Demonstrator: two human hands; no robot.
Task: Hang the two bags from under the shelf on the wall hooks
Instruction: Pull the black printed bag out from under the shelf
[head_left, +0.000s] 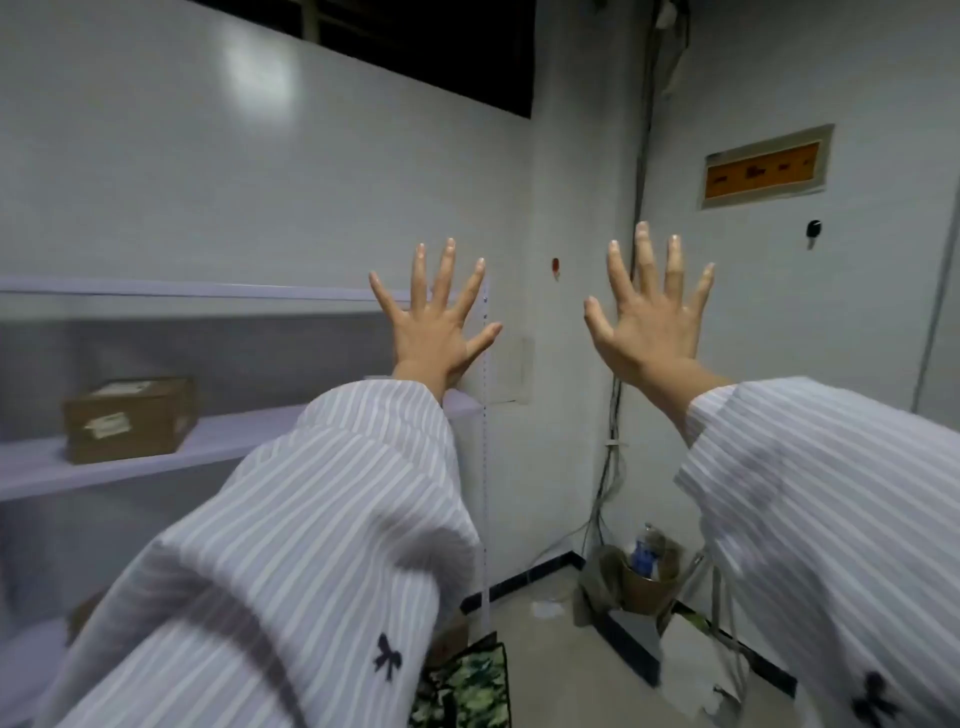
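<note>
My left hand (434, 319) and my right hand (652, 312) are raised in front of me with all fingers spread wide, holding nothing. Between them on the wall sits a small red hook (556, 266). A black hook (813, 229) is on the right wall, to the right of my right hand. A green camouflage-patterned bag (467, 686) stands on the floor by the foot of the white shelf (234, 434), partly hidden behind my left sleeve. A second bag is not visible.
A cardboard box (130, 418) sits on the shelf's middle board. In the floor corner are a brown bin (647, 584) with a bottle in it and loose cables. An orange panel (763, 169) is set in the right wall.
</note>
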